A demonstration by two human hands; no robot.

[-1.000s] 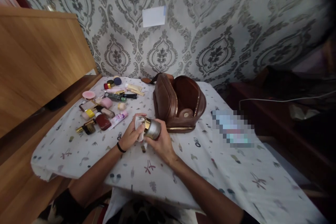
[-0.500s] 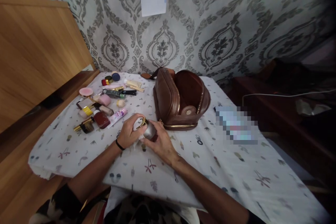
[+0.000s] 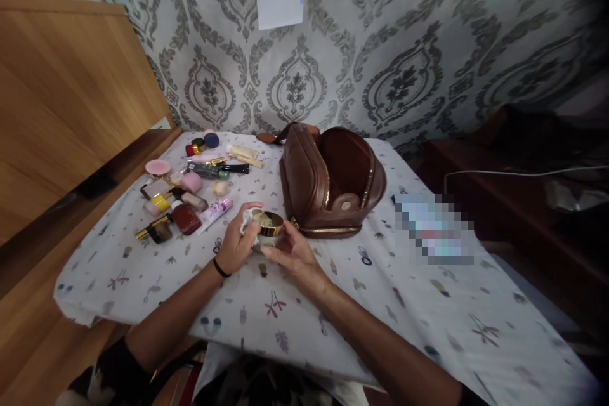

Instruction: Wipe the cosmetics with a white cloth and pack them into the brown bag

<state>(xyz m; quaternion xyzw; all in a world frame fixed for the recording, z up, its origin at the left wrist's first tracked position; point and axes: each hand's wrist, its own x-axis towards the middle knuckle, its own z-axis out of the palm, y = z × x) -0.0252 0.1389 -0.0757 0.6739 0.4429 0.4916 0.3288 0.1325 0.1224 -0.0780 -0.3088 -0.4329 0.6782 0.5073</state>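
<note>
Between my hands, above the near middle of the table, is a cosmetic jar (image 3: 269,223) with a shiny gold lid. My left hand (image 3: 239,239) presses a crumpled white tissue (image 3: 248,222) against the jar's left side. The fingers of my right hand (image 3: 295,255) grip the jar low on its right side, and its lower part is partly hidden by them. Just beyond my right hand stands a brown leather makeup bag (image 3: 307,171), its zipped top wide open and its inside dark.
Several cosmetics lie at the left, among them a dark red bottle (image 3: 186,218), a pink-purple tube (image 3: 216,214) and a pink round compact (image 3: 157,168). A blurred-out flat item (image 3: 431,225) lies at the right. A wooden cabinet (image 3: 71,108) borders the table's left.
The jar has turned in my hands, so its gold lid now faces up where its silvery surface showed before. My right fingers have shifted lower on it.
</note>
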